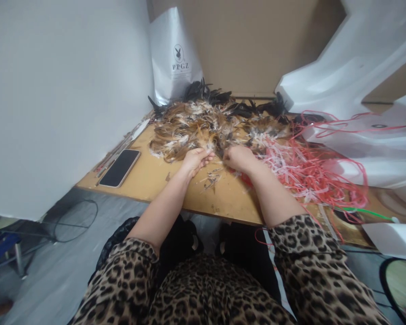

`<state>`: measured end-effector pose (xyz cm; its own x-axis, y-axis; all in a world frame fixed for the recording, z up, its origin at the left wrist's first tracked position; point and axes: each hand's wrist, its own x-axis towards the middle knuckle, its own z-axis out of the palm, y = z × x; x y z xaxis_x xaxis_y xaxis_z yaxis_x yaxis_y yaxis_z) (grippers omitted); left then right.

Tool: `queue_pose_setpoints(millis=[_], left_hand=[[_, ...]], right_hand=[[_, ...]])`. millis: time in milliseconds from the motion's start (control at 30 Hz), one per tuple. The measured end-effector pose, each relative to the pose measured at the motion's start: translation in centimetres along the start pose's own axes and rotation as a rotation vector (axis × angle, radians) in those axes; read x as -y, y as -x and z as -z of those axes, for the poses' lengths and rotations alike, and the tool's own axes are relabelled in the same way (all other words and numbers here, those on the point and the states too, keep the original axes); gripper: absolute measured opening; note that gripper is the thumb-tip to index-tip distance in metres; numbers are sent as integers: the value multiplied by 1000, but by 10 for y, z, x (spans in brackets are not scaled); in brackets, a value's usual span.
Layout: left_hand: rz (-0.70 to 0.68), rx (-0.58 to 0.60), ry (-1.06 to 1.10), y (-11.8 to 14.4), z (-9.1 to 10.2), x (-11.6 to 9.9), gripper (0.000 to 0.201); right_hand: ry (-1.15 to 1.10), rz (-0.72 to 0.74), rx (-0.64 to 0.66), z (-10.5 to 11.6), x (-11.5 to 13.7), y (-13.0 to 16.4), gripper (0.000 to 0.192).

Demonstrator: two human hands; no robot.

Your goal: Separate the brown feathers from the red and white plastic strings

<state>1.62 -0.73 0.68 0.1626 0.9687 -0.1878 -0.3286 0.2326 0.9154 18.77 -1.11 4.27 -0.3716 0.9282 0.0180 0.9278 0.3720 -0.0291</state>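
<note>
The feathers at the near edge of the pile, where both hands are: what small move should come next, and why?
Probably draw a few feathers toward the table's near edge, clear of the rest. Both the left hand and the right hand already have fingers in the near edge of the feather pile, close together, and only some loose bits lie on the bare table below them. What either hand holds is not clear.

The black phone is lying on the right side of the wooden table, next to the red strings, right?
Not quite. In the head view the flat black phone lies on the left side of the wooden table, away from the tangled red and pink strings, which are on the right.
</note>
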Motion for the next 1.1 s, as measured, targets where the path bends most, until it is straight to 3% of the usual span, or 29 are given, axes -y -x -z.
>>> queue_pose_setpoints(millis=[167, 400, 467, 600, 833, 933, 1100], left_hand=[[-3, 2, -6, 0, 1, 0, 14], [2, -19, 23, -1, 2, 0, 18], [3, -19, 41, -2, 3, 0, 16], [-1, -20, 73, -3, 4, 0, 13], [42, 14, 88, -3, 3, 1, 13], [59, 81, 94, -3, 3, 4, 13], [95, 124, 133, -2, 2, 3, 5]], right_hand=[[149, -27, 31, -5, 9, 0, 31], [22, -51, 42, -7, 7, -3, 26], [-132, -36, 18, -7, 0, -3, 22], [-668, -13, -23, -10, -14, -6, 17], [-1428, -197, -134, -18, -5, -12, 26], [-1521, -198, -174, -20, 7, -14, 28], [-1486, -176, -272, -23, 19, -16, 26]])
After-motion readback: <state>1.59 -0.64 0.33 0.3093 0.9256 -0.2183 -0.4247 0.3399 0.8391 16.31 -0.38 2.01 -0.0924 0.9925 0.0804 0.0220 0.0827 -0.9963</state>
